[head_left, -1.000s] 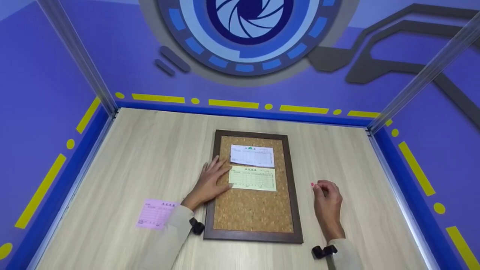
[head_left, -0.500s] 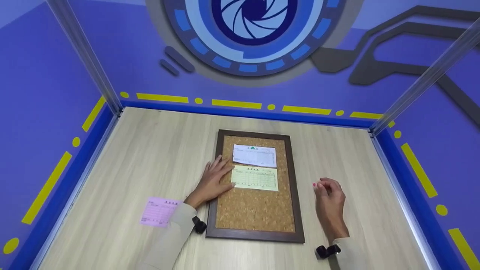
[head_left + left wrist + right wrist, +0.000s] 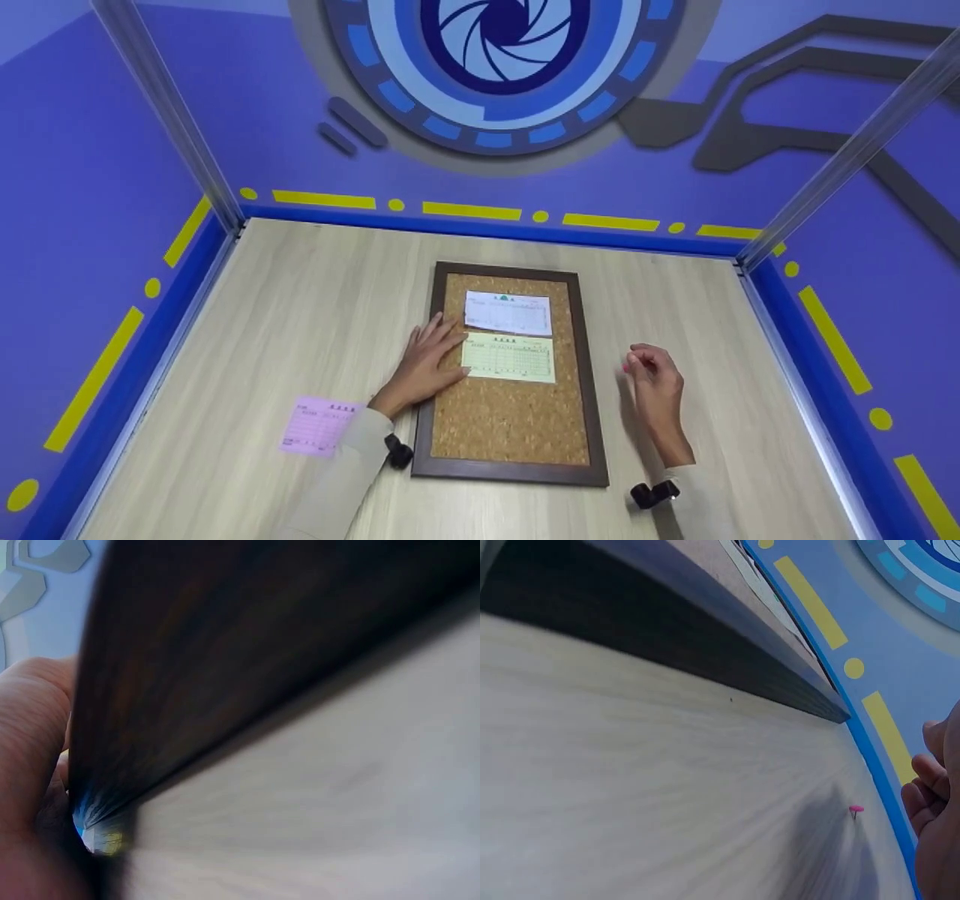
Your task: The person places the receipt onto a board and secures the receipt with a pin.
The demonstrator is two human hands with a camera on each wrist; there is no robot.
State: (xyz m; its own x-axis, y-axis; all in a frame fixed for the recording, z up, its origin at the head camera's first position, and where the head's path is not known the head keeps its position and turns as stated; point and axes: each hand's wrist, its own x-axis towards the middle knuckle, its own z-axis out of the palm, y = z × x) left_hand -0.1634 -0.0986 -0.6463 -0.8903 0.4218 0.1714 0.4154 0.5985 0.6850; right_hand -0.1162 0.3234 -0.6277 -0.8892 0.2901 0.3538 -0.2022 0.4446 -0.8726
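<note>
A framed corkboard (image 3: pixel 510 424) lies on the table, bearing a white printed slip (image 3: pixel 508 315) above a pale yellow-green slip (image 3: pixel 510 361). My left hand (image 3: pixel 422 369) rests over its left edge with fingers spread, thumb and fingertips at the left side of the yellow-green slip. To the right of the board, my right hand (image 3: pixel 655 386) hovers with fingers loosely bent. A small pink thumbtack (image 3: pixel 856 808) appears apart from those fingers in the right wrist view, its point downward; from the head view the thumb partly covers it.
A pink printed slip (image 3: pixel 315 427) lies on the table (image 3: pixel 322 300) left of the board, partly under the left sleeve (image 3: pixel 337 469). Blue-purple walls (image 3: pixel 262 150) enclose the table at the back and both sides.
My right hand has shifted slightly, its thumb now overlapping more of the pink thumbtack. My left hand stays in place on the board. The head view has shifted a little.
</note>
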